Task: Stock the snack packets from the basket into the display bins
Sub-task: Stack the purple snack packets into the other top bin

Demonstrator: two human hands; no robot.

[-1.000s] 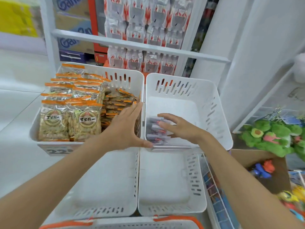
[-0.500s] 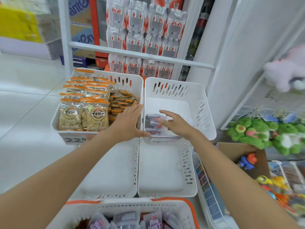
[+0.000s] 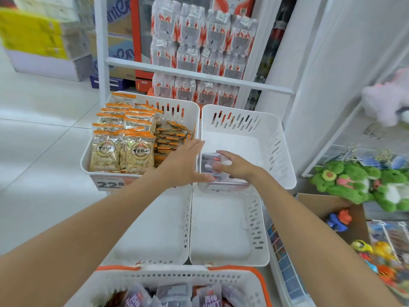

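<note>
Snack packets, small grey-white pouches with red labels (image 3: pixel 210 159), lie stacked in the 7 o'clock corner of the white slotted plastic bin (image 3: pixel 285 165), against its left wall and front rim. Right hand (image 3: pixel 236 168) rests on them, fingers extended, gripping nothing. Left hand (image 3: pixel 182 165), open and flat, lies across the seam with the neighbouring white bin (image 3: pixel 85 160) of orange-topped peanut bags (image 3: pixel 136 154) at 9 o'clock. Bare bin floor runs toward 12 and 3 o'clock. More packets fill the orange-rimmed white basket (image 3: pixel 177 279) at 6 o'clock.
</note>
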